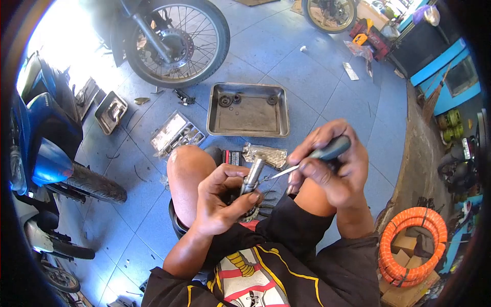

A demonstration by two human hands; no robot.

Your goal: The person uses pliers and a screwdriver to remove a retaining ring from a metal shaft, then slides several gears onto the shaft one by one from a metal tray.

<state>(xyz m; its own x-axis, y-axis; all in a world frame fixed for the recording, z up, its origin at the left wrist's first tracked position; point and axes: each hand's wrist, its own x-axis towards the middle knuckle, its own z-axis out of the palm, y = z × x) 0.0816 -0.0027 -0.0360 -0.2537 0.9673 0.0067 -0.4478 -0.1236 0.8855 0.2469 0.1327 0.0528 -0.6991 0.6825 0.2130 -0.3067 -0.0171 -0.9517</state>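
Note:
My left hand (219,202) is wrapped round a metal gear shaft (254,173), whose bright end points up and away from me. At the lower end of the shaft, partly hidden by the fingers, toothed gear edges show. My right hand (335,176) grips a screwdriver (331,149) by its dark green handle. Its thin blade slants down to the left, and the tip is right at the side of the shaft, beside a small thin wire-like ring. Both hands are above my lap, between my knees.
A metal tray (248,134) holding several gears stands on the blue tiled floor ahead. Left of it lie a compartment box (171,135) of small parts and a smaller tray (105,125). Motorcycles stand ahead and at left; an orange hose coil (391,243) lies at right.

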